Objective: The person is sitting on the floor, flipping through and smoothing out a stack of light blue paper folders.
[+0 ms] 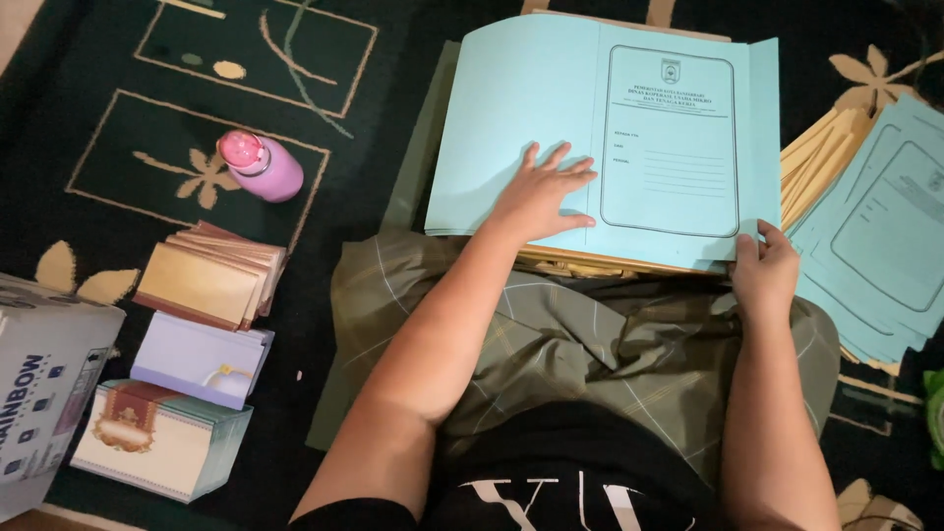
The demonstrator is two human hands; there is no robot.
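A light blue paper folder (531, 108) lies spread open on a stack in front of my lap, its printed cover panel on the right. My left hand (544, 189) presses flat on the folder's left panel, fingers apart. My right hand (764, 267) pinches the folder's lower right corner edge. Under the folder, yellowish sheets (590, 264) show at the near edge.
More blue folders (885, 236) and yellow ones (821, 147) are fanned out at right. At left on the dark patterned carpet (118, 128) sit a pink bottle (262, 164), stacks of cards (208, 275), envelopes (202, 356) and a white box (39, 393).
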